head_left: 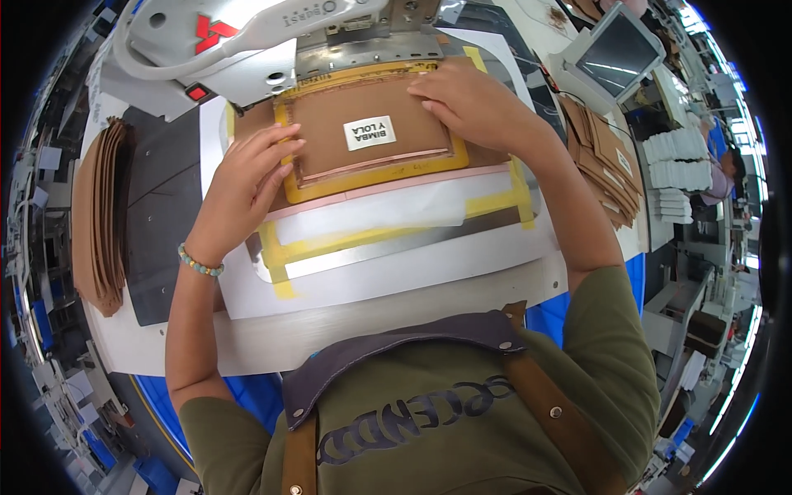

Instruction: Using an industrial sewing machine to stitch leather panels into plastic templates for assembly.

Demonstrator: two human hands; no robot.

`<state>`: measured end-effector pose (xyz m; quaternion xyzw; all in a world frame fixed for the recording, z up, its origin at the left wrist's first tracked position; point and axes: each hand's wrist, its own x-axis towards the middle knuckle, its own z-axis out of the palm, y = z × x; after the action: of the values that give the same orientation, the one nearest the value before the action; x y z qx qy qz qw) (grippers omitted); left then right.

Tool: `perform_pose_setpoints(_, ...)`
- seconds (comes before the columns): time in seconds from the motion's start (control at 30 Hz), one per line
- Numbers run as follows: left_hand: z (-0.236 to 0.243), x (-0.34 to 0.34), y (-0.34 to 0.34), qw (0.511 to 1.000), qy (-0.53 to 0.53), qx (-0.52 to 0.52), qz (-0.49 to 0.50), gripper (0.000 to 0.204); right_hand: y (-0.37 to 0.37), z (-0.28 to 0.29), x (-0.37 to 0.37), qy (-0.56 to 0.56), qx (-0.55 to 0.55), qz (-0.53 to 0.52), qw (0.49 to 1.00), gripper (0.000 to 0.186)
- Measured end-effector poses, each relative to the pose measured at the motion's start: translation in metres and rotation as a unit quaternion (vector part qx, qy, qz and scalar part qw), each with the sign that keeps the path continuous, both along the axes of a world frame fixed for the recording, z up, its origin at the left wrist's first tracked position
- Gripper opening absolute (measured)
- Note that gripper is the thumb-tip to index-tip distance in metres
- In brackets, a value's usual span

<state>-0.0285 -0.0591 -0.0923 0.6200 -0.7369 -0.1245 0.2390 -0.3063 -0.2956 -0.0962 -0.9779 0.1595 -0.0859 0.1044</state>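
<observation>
A yellow template frame (421, 169) holds a flat brown piece (330, 107) with a printed white label (370, 132) on it, beneath the machine's metal plate (363, 54). My left hand (252, 177) rests its loosely spread fingertips at the frame's left edge, thumb apart. My right hand (470, 107) has its slightly bent, separated fingers on the upper right corner of the piece and frame. Below the frame lie a pink strip (388, 190) and a white sheet (363, 208) edged with yellow tape.
The white machine (173, 37) fills the upper left. Stacks of brown pieces stand left (99, 214) and right (602, 173). A screen (615, 54) sits upper right. White stacks (676, 161) and a co-worker (722, 165) are at far right.
</observation>
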Motion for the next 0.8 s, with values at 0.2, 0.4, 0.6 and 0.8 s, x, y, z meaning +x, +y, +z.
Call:
perform_pose_setpoints(0.2,-0.019,-0.021,-0.028,0.989,-0.141,-0.001,-0.035,0.053,0.009,-0.029,-0.023,-0.025,-0.168,0.019,0.985,0.04)
perform_pose_setpoints(0.4,-0.028,-0.023,-0.032,0.979,-0.203,-0.009,-0.025,0.055,0.018,-0.032,-0.019,-0.016,-0.192,-0.009,0.981,0.038)
perform_pose_setpoints(0.6,-0.028,-0.023,-0.032,0.979,-0.202,-0.011,-0.023,0.054,0.018,-0.025,-0.014,0.017,-0.193,-0.013,0.981,0.033)
perform_pose_setpoints(0.8,-0.028,-0.022,-0.034,0.979,-0.199,-0.045,-0.022,0.047,0.022,-0.02,-0.007,0.029,-0.195,-0.018,0.98,0.025)
